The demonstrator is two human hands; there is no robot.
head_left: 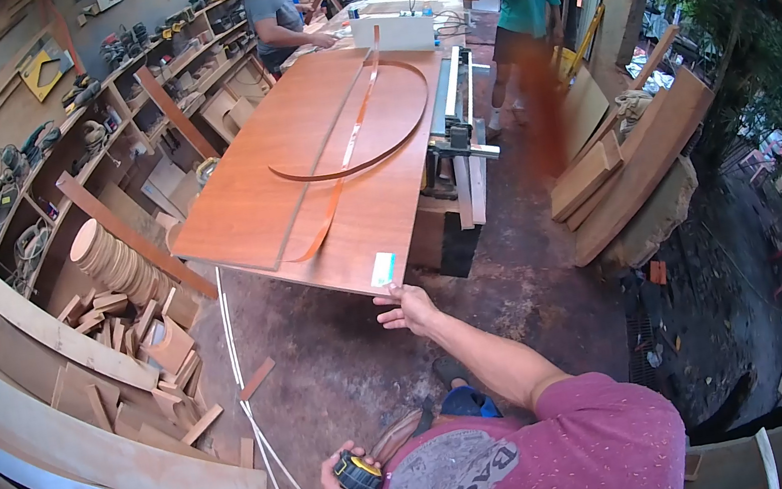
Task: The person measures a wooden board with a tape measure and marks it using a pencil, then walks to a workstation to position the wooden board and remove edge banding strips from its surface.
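My left hand (343,486) is closed around a yellow-and-black tape measure (356,473) low in front of my shirt. Ahead of me, my right hand (408,311) grips the near corner of a large reddish-brown wooden panel (244,206), thumb at the edge and fingers partly spread beneath it. Close to that hand, a white-and-teal label (382,268) is stuck on the panel. A thin brown strip (423,118) curls in a loop across the panel's top. Another glossy orange-brown strip (332,223) runs lengthwise below it.
A person in grey (276,19) stands at the panel's far left; another in green (522,2) stands right. Saw rails (462,97) flank the panel. Wood offcuts (136,333) and long boards (110,459) crowd the left; thick planks (647,161) lean at right.
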